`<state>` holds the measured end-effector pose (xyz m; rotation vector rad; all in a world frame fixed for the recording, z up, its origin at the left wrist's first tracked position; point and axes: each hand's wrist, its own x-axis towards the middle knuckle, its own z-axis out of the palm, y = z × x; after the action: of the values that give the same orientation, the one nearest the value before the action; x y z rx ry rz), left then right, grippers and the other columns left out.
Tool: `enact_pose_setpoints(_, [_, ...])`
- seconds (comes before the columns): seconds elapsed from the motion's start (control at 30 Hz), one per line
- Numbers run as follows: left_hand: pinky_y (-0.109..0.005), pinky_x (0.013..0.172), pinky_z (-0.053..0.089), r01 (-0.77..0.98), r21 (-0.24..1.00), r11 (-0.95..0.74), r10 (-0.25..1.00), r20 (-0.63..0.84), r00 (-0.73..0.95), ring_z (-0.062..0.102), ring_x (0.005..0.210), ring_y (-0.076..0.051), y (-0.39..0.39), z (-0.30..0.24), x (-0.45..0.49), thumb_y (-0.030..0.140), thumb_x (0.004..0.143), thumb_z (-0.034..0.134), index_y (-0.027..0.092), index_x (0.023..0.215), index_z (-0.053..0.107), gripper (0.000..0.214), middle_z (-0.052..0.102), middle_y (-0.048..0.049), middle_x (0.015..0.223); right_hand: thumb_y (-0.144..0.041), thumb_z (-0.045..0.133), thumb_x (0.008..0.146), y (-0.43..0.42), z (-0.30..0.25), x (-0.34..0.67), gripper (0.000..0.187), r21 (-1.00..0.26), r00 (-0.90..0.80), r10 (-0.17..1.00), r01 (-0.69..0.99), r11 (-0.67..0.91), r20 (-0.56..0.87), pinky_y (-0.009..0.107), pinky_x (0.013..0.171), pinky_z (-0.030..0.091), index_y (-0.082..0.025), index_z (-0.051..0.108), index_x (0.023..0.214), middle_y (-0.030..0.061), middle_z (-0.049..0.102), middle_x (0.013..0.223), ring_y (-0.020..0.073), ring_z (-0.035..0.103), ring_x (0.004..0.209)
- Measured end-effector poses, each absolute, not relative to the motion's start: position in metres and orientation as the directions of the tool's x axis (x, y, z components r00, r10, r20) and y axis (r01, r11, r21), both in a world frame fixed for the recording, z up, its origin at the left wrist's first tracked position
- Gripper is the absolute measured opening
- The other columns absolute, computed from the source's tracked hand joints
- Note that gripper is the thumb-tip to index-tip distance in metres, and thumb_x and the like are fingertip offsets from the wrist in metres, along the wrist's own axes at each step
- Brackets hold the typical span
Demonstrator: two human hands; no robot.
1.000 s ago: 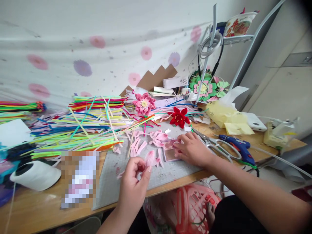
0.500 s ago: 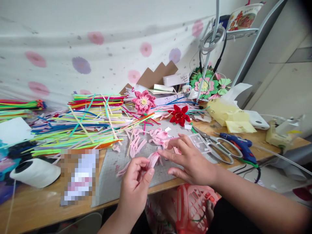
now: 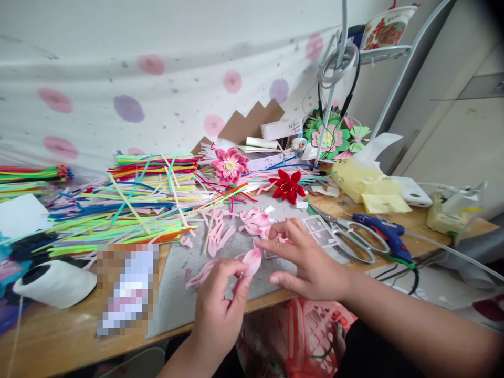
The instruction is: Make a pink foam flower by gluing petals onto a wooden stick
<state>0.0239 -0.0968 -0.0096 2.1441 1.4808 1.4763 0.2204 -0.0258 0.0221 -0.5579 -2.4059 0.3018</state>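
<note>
Between thumb and fingers, my left hand (image 3: 222, 294) pinches a pink pipe-cleaner petal (image 3: 252, 261) by its lower end, its darker pink tip pointing up and right. My right hand (image 3: 305, 260) is open with fingers spread; its index fingertip is close to the petal's tip, and I cannot tell if they touch. Just behind the hands, more pink petals (image 3: 254, 220) and loose pink pipe-cleaner pieces (image 3: 219, 237) lie on a grey cutting mat (image 3: 173, 294). Part of the pile of petals is hidden by my right hand.
Bundles of coloured pipe cleaners (image 3: 149, 184) fill the left back. A pink flower (image 3: 230, 165) and a red flower (image 3: 289, 186) stand behind the mat. Scissors (image 3: 352, 239) and a blue glue gun (image 3: 380, 231) lie at right. A white thread cone (image 3: 57, 283) lies left; a red basket (image 3: 293, 336) sits below.
The petal in my left hand has turned so its broad face and darker tip now show. My right hand has stayed nearly in place, and the view has shifted slightly.
</note>
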Motion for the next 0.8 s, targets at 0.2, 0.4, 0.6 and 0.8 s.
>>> enact_pose_setpoints(0.2, [-0.029,0.073,0.046,0.721,0.297,-0.626,0.626,0.743,0.238,0.057,0.079,-0.016,-0.094,0.000,0.025,-0.002,0.077,0.054,0.018,0.094,0.054,0.026,0.060,-0.0041,0.084,-0.051,0.059,0.078,-0.027,0.024,0.218,0.050,-0.359,-0.714,0.481,0.332,0.872,0.509,0.045,0.086,0.036,-0.023,0.059,0.120,0.0096,0.045,0.111,0.0262,0.041,0.097])
enact_pose_setpoints(0.4, [-0.026,0.070,0.047,0.816,0.321,-0.480,0.702,0.699,0.138,0.061,0.078,-0.016,-0.093,-0.008,-0.013,0.012,0.080,0.057,0.021,0.096,0.054,0.019,0.063,-0.0025,0.084,-0.046,0.056,0.082,-0.007,0.019,0.237,0.041,-0.325,-0.597,0.594,0.503,0.800,0.538,0.044,0.087,0.038,-0.021,0.063,0.114,0.0117,0.047,0.108,0.0267,0.044,0.100])
enact_pose_setpoints(0.6, [-0.028,0.066,0.046,0.922,0.381,0.066,0.905,0.366,-0.216,0.064,0.079,-0.021,-0.094,-0.015,-0.087,0.033,0.079,0.058,0.024,0.089,0.056,0.013,0.068,-0.0021,0.085,-0.042,0.055,0.084,0.009,0.009,0.254,0.035,-0.235,-0.562,0.610,0.598,0.766,0.559,0.045,0.086,0.040,-0.023,0.065,0.112,0.0114,0.049,0.109,0.0266,0.046,0.097])
enact_pose_setpoints(0.8, [-0.032,0.073,0.041,0.978,0.208,0.001,0.956,0.288,-0.062,0.060,0.083,-0.023,-0.090,-0.006,-0.098,0.032,0.082,0.050,0.023,0.078,0.059,0.013,0.066,-0.0032,0.084,-0.043,0.056,0.083,0.020,-0.002,0.252,0.033,-0.154,-0.598,0.669,0.684,0.713,0.441,0.044,0.083,0.040,-0.027,0.066,0.110,0.0098,0.054,0.105,0.0264,0.047,0.093])
